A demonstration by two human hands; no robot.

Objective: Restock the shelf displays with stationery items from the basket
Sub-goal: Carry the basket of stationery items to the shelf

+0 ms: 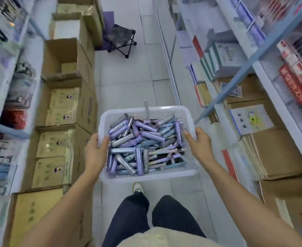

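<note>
I grip the basket (147,177) by its side rims, left hand (95,154) and right hand (201,145) curled over them; heaped with pens (137,139), it probably feels heavy and flexes.

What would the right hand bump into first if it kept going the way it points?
The right hand grips the right rim of the white basket and points inward to the left, so it would probably hit the purple tubes piled just inside. Depth is hard to judge.
</note>
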